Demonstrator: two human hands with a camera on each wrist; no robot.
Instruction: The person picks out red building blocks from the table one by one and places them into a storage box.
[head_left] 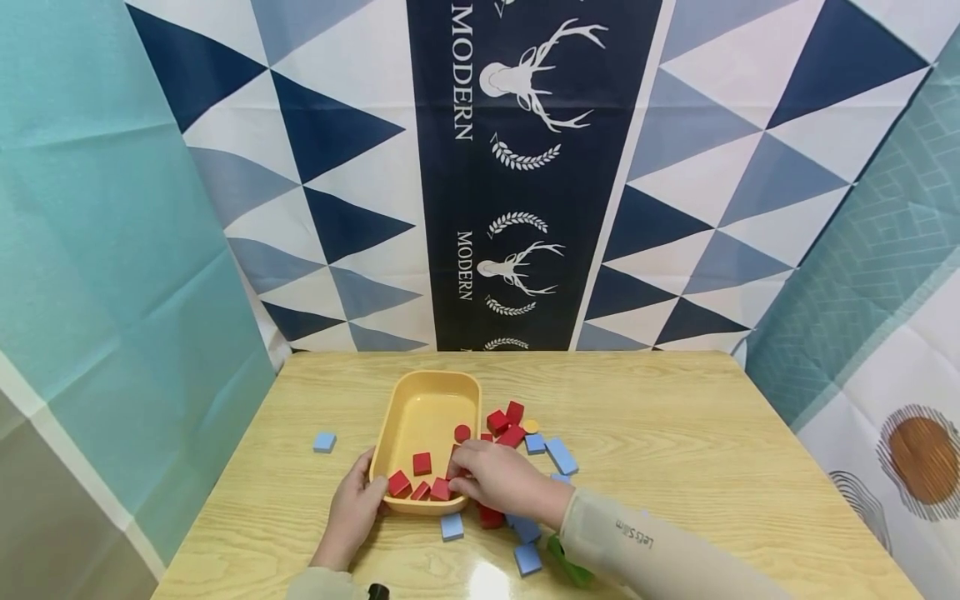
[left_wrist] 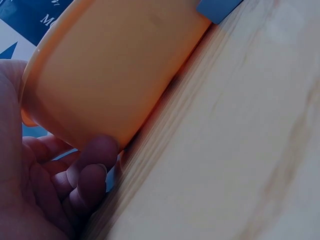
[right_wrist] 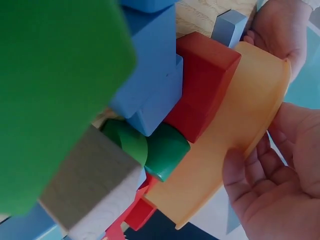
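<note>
A yellow-orange plastic tray [head_left: 427, 385] stands on the table with several red blocks [head_left: 422, 463] inside, mostly toward its near end. My left hand [head_left: 356, 502] grips the tray's near left corner, thumb on the rim; in the left wrist view its fingers [left_wrist: 92, 180] curl beneath the tray's outer wall. Over the near right rim reaches my right hand [head_left: 498, 477], thumb and forefinger pinching a red block [head_left: 453, 460] inside the tray, partly covered by the fingers. The right wrist view shows the right hand [right_wrist: 280, 175] across the rim, with that block hidden.
Right of the tray lie loose red blocks [head_left: 514, 412], blue blocks [head_left: 562, 457], a yellow round piece [head_left: 531, 426] and a green block [head_left: 567, 563] partly under the right sleeve. Single blue blocks sit left of the tray [head_left: 324, 442] and before it. A patterned cloth [head_left: 360, 217] hangs behind the table.
</note>
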